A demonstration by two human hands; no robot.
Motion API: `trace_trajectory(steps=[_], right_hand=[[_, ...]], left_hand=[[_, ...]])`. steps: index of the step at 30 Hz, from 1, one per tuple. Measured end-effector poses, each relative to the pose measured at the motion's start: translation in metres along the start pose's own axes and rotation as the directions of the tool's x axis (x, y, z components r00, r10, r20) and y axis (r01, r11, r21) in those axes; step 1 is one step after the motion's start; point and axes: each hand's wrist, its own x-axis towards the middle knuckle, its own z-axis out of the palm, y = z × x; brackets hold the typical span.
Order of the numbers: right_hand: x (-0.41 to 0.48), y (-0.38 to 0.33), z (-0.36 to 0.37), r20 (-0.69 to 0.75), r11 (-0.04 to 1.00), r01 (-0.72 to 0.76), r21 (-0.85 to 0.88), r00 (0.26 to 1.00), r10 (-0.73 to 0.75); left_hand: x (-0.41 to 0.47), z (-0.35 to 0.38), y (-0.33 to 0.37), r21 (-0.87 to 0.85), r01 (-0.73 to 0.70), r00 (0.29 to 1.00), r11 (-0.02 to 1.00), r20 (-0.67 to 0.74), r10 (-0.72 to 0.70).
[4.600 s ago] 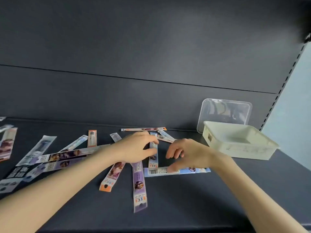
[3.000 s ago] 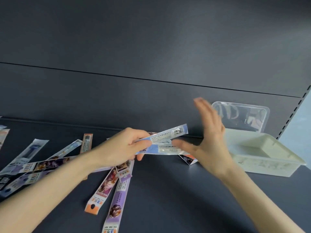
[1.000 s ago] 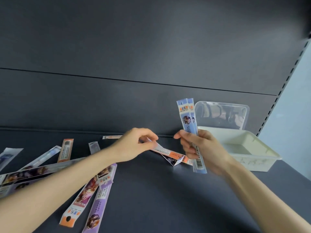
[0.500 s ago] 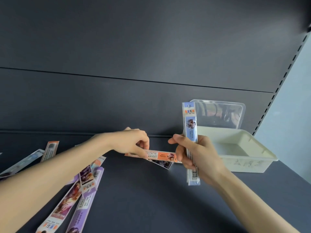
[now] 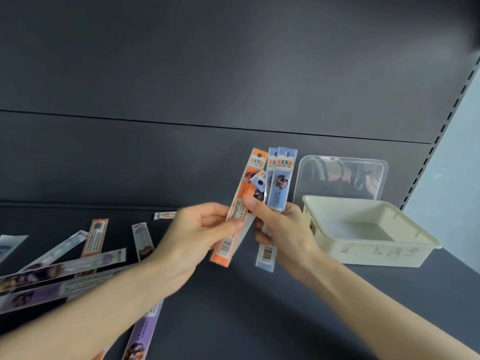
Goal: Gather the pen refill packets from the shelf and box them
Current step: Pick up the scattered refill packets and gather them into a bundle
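Left hand point(image 5: 197, 235) pinched the orange packet point(image 5: 240, 207), right hand point(image 5: 281, 229) gripped blue packets point(image 5: 278, 193) mid-length; probably light, slick, floppy, best pinched there.

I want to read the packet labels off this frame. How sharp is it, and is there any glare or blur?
Head view: the left hand and the orange packet it pinches are motion-smeared; the blue packets in the right hand are sharper, top print readable; the clear lid shows reflections; loose packets at the left edge look soft; lighting is even, without hard shadows.
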Motion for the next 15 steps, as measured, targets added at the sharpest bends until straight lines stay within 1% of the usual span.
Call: trace_trajectory(steps=[3, 7, 9, 11, 13, 15], right_hand=[[0.005, 0.003, 0.007, 0.002, 1.0, -0.025, 0.017, 1.0, 0.024], [0.003, 0.004, 0.007, -0.029, 0.994, -0.015, 0.111, 0.999, 0.018], [0.0, 0.002, 0.005, -0.022, 0.994, -0.02, 0.107, 1.0, 0.022], [-0.006, 0.003, 0.006, 0.037, 0.998, -0.037, 0.042, 0.999, 0.035], [-0.01, 0.005, 0.01, 0.114, 0.998, -0.051, -0.02, 0.992, 0.053], [-0.012, 0.006, 0.013, 0.157, 0.998, -0.046, -0.05, 0.986, 0.053]], left_hand=[[-0.003, -0.003, -0.003, -0.015, 0.006, 0.999, 1.0, -0.033, -0.007], [-0.004, -0.004, -0.003, 0.007, -0.012, 0.98, 1.0, -0.2, 0.013], [-0.004, -0.006, -0.002, 0.025, -0.043, 0.962, 0.999, -0.269, 0.048], [-0.005, -0.006, -0.001, 0.065, -0.074, 0.954, 0.995, -0.287, 0.09], [-0.009, -0.003, 0.0, 0.107, -0.096, 0.956, 0.99, -0.269, 0.122], [-0.013, 0.002, 0.0, 0.127, -0.111, 0.96, 0.986, -0.244, 0.139]])
